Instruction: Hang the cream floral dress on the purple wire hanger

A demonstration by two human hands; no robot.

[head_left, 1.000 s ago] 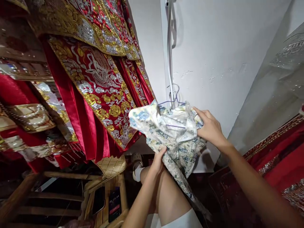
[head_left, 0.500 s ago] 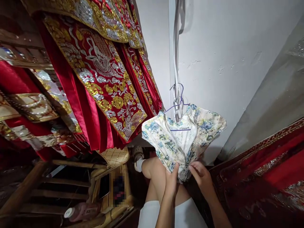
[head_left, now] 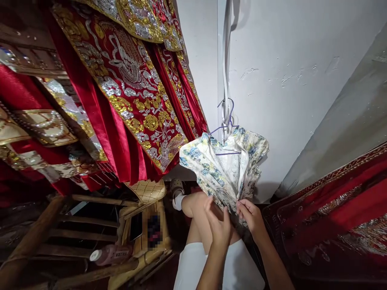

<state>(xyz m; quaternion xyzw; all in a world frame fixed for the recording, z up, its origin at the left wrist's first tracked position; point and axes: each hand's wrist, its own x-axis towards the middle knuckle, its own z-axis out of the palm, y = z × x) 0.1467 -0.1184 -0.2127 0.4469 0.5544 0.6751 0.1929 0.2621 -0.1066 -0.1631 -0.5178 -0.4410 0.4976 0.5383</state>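
A short-sleeved floral blouse, white with blue and yellow flowers, hangs on a thin purple hanger in front of me. Its front is parted, showing the white inside and the hanger's lower bar. My right hand pinches the blouse's front edge low down, thumb against fingers. Beside it, my left hand is open, thumb and fingers spread close to the lower left part of the blouse. Whether its fingertips touch the cloth I cannot tell.
Red costumes with gold and silver embroidery hang at the left. A bamboo chair below bears a drink bottle and a phone. White straps run down the wall. More red cloth under clear plastic stands right.
My left hand has loosened from the blouse and spread its fingers. My right hand has closed on the front edge. The blouse's right sleeve side has swung inward.
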